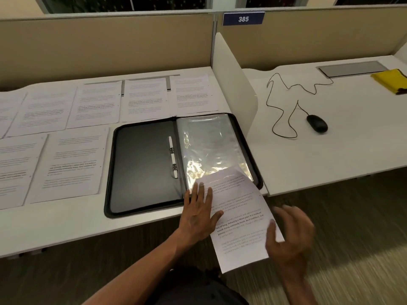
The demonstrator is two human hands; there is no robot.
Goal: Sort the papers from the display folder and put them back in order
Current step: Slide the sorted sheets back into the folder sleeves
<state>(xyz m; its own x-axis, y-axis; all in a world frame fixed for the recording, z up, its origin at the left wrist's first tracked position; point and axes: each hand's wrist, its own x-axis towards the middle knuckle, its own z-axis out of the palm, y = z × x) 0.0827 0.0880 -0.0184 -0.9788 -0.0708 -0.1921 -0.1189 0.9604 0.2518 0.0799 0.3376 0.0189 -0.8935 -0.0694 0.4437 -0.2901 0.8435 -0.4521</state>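
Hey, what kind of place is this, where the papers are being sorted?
Most likely an open-plan office or study hall with numbered desks. White desks stand side by side, split by a low white divider and backed by beige partition panels; a blue sign reading 385 marks one seat, and a wired mouse lies there.

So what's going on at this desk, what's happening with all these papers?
A person is working through an open black display folder on a white desk. The left hand lies flat on a printed sheet whose top end reaches the clear sleeves; the right hand, blurred, grips its lower edge. Seven other pages lie spread out to the folder's left and behind it.
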